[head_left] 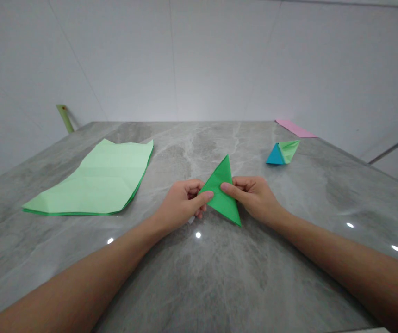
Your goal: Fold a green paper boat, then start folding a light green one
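A bright green piece of folded paper (224, 199), triangular in outline, is held just above the grey table between both hands. My left hand (183, 203) pinches its left corner, thumb on top and fingers curled beneath. On the right edge, my right hand (256, 196) grips it the same way, its thumb resting on the paper's face. The fingers under the paper are partly hidden. One point of the triangle is directed away from me and another towards me.
Light green sheets (98, 178) lie stacked at the left of the marbled table (192, 143). A small blue and green folded paper piece (282, 153) sits at the right. Behind it is pink paper (295, 128) near the edge. A green strip (65, 118) leans by the wall.
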